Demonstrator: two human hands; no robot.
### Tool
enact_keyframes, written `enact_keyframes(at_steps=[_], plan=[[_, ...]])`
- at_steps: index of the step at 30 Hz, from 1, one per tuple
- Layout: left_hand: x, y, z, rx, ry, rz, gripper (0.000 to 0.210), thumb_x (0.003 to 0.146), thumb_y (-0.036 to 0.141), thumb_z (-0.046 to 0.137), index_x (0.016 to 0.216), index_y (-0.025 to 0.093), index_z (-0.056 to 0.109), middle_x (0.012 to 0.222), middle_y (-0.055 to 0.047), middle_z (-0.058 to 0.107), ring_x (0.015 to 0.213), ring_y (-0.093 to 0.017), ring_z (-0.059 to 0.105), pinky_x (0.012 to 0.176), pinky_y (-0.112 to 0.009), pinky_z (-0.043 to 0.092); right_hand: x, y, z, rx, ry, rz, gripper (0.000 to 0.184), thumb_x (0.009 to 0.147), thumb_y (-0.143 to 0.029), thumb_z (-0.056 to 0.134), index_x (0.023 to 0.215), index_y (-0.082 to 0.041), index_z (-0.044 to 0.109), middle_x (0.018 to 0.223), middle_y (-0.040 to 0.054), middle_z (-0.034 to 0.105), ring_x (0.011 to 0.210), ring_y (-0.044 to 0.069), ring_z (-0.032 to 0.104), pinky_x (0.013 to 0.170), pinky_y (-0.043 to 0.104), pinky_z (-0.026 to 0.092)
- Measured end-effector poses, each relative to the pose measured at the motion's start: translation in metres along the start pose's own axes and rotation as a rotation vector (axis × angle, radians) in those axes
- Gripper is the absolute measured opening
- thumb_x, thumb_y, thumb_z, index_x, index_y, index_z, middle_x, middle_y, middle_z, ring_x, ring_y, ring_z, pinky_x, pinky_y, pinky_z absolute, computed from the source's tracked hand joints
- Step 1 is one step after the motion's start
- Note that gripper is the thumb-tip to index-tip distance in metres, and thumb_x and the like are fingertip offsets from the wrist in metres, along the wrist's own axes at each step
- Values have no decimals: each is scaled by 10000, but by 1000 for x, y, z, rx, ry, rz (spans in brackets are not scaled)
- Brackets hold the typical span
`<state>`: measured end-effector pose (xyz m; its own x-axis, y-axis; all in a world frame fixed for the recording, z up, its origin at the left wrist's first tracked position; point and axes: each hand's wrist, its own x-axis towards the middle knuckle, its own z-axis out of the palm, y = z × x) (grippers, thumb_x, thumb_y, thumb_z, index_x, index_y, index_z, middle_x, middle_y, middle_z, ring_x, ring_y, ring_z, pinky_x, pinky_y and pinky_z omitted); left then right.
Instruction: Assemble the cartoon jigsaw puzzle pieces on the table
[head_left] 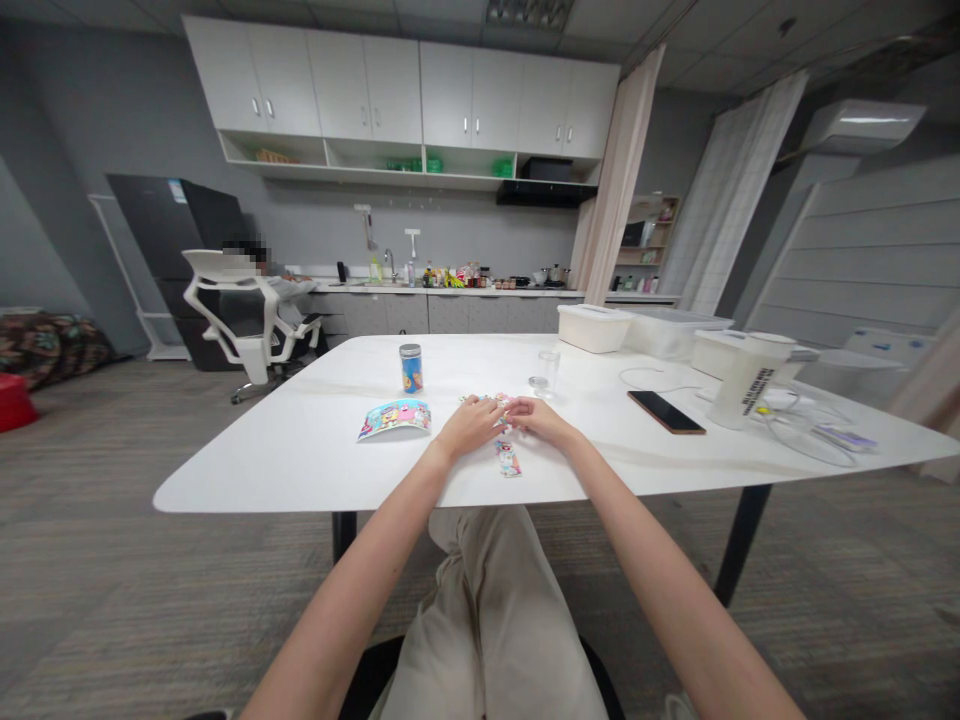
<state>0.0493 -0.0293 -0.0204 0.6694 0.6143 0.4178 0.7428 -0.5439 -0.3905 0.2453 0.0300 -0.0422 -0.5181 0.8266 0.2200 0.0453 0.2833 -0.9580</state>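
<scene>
Small printed jigsaw puzzle pieces [508, 460] lie on the white table [300, 460] just in front of me, and more show behind my fingers. My left hand [472, 424] rests palm down over some of them, its fingers stretched out and nearly flat. Beside it, my right hand [537, 418] has thumb and fingertips pinched together at a piece close to the left fingertips; the hands hide most of it. Left of them lies a curved, colourful cartoon picture sheet [396, 419]. A blue printed canister with a grey lid [411, 369] stands upright behind the sheet.
A clear empty jar [548, 372] stands behind my right hand, a clear lid [538, 383] near it. Rightward are a phone [666, 411], a whitish cup [750, 380], cables and white storage boxes [594, 329]. A person sits in a white chair [251, 310] at the back left.
</scene>
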Motion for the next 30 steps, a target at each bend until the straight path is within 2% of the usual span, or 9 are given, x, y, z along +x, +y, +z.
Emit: enact_keyframes(at_steps=[7, 13, 18, 22, 25, 30], plan=[[0, 2, -1, -3, 11, -1, 365, 1018, 346, 390, 1301, 151, 513, 1102, -113, 669, 1050, -231, 615, 886, -372, 379, -1, -1, 0, 4, -8, -14, 427, 604, -313, 813, 969, -164, 650, 747, 10, 684, 583, 113, 572, 525, 223, 383], [0, 0, 3, -13, 6, 7, 429, 959, 261, 483, 1369, 136, 466, 1118, -111, 666, 1065, -233, 609, 890, -365, 378, -1, 0, 0, -56, -9, 2, 415, 640, -375, 795, 967, -161, 654, 708, -10, 659, 495, 79, 484, 473, 213, 342], [0, 0, 4, -35, 28, 9, 512, 956, 331, 510, 1426, 155, 407, 1112, -96, 672, 1074, -237, 606, 901, -370, 375, 1, 2, -1, -56, -25, 1, 400, 636, -393, 798, 928, -157, 661, 663, -11, 647, 517, 85, 494, 477, 204, 312], [0, 0, 2, -49, -2, -20, 377, 950, 321, 519, 1292, 161, 532, 1108, -95, 669, 1065, -238, 603, 896, -371, 379, 1, 1, 0, -78, -21, -14, 363, 656, -416, 773, 888, -158, 666, 727, 15, 665, 584, 106, 551, 505, 211, 368], [-1, -2, 0, -51, -28, -93, 262, 954, 307, 504, 1132, 147, 610, 1076, -107, 669, 1039, -241, 604, 901, -376, 377, 2, 0, -1, -214, 51, -35, 304, 742, -425, 686, 889, -159, 672, 756, 29, 672, 632, 128, 589, 543, 229, 431], [-6, -8, 1, -27, -75, -219, 251, 949, 307, 495, 1060, 141, 647, 1066, -119, 671, 1033, -250, 601, 908, -382, 370, 6, 4, -4, -423, 205, -49, 168, 818, -301, 609, 862, -155, 679, 807, 43, 692, 678, 141, 592, 621, 250, 460]])
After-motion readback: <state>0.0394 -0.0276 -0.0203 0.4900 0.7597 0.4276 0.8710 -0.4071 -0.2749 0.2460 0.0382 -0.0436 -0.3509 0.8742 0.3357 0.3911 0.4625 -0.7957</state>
